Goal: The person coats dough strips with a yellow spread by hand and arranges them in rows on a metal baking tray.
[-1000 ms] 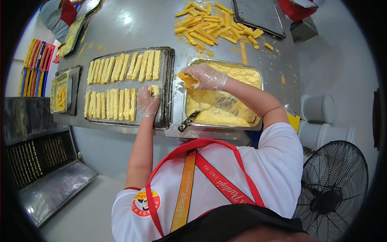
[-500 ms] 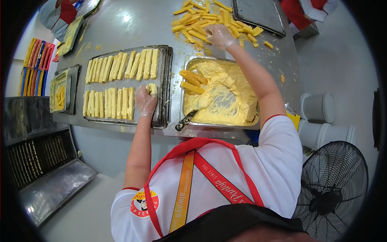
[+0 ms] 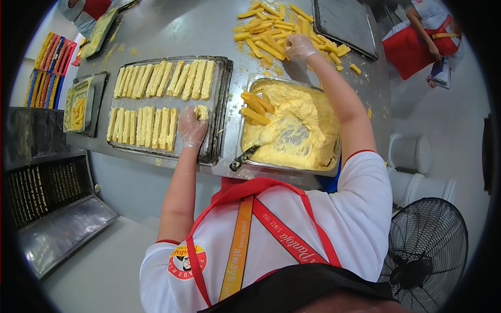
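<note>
My left hand, in a clear plastic glove, is closed on a cream-coated stick over the right part of a dark baking tray. Two rows of similar coated sticks lie on that tray to its left. My gloved right hand reaches to a pile of plain yellow sticks, its fingers bent down at the pile's edge; what they hold is hidden. Between my hands and nearer to me, a metal pan holds pale yellow cream, several plain sticks and a black-handled spreading tool.
Another dark tray lies behind the pile. A smaller pan with yellow sticks stands at the table's left edge. White buckets and a black fan are on the right. A person in a red apron stands at upper right.
The view has shifted slightly, and the person at upper right shows more fully. My right hand has drawn back a little at the pile's near side. My left hand stays over the tray.
</note>
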### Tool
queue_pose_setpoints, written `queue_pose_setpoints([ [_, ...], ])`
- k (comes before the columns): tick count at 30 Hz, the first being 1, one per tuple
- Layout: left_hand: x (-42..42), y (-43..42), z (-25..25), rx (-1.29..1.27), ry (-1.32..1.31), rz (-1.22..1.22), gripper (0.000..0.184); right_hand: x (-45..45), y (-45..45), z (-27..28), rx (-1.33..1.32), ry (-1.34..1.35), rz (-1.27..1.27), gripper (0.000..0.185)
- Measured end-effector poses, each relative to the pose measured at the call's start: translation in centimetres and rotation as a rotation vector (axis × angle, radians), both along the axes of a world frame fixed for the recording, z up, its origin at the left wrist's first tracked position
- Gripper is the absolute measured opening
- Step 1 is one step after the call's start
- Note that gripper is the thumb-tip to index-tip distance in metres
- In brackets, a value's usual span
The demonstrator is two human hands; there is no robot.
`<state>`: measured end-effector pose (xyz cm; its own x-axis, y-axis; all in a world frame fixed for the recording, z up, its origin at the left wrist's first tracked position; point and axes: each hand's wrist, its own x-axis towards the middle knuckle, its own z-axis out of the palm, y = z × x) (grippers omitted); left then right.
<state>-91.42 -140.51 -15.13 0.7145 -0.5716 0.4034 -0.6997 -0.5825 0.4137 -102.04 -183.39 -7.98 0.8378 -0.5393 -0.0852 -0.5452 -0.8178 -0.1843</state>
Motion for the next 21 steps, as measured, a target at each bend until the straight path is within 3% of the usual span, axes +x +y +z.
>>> queue_pose_setpoints([
  [4,-0.2,-0.1,0.8,-0.018,0.000,0.000,0.020,2.6,1.1,-2.0,-0.059,-0.044,0.039,0.022],
  [8,-0.1,0.1,0.7,0.019,0.031,0.000,0.020,2.8,0.6,-2.1,0.162,-0.013,0.002,0.021],
  [13,0.0,0.1,-0.3,-0.021,-0.005,0.001,0.018,-0.8,1.1,3.5,0.347,-0.150,-0.047,0.017],
  [16,0.0,0.1,-0.2,-0.038,0.001,-0.006,0.019,-2.7,0.6,6.2,0.082,-0.078,-0.128,0.015],
  [21,0.2,0.1,-0.2,-0.005,-0.021,-0.002,0.020,-1.8,-1.5,2.9,-0.371,0.083,-0.312,0.014],
])
